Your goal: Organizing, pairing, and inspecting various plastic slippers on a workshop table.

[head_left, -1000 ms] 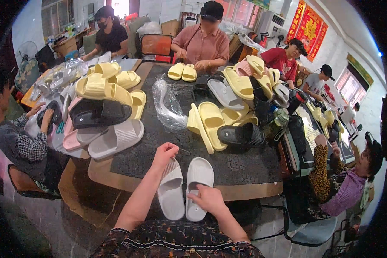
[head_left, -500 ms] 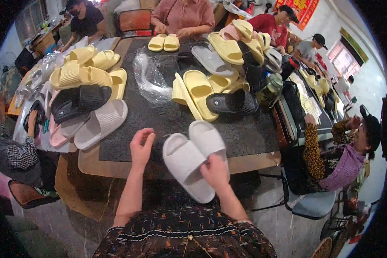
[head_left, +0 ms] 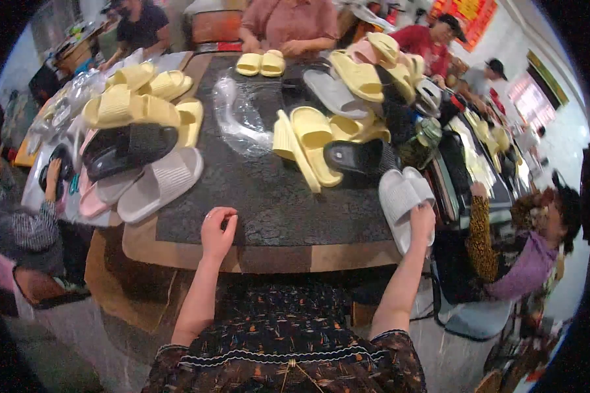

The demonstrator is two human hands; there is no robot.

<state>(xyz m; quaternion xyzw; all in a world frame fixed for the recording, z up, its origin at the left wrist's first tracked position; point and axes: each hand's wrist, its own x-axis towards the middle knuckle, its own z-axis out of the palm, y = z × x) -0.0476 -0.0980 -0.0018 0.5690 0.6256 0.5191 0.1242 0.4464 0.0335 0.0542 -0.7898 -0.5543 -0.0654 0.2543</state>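
Observation:
A pair of white slide slippers [head_left: 398,198] is at the table's right front edge, one slipper partly behind the other. My right hand [head_left: 422,223] grips the pair by its near side, my arm stretched out to the right. Over the front of the dark table mat [head_left: 282,219] hovers my left hand [head_left: 217,230], its fingers loosely curled, the thumb apart and nothing held. Nearest beyond the right hand lie a black slipper [head_left: 355,157] and several yellow slippers [head_left: 316,144]. To the left of my left hand rests a grey slipper [head_left: 167,183].
Mixed slippers, including yellow ones [head_left: 115,108] and a black one [head_left: 128,154], are heaped on the left. A clear plastic bag [head_left: 239,124] lies mid-table. Across stands a small yellow pair [head_left: 260,63] before a co-worker [head_left: 288,26]. Another co-worker [head_left: 528,262] sits at right near a chair [head_left: 475,318].
My right hand has carried the white slippers from in front of me to the table's right edge. My left hand has stayed nearly in place, its fingers slightly more curled.

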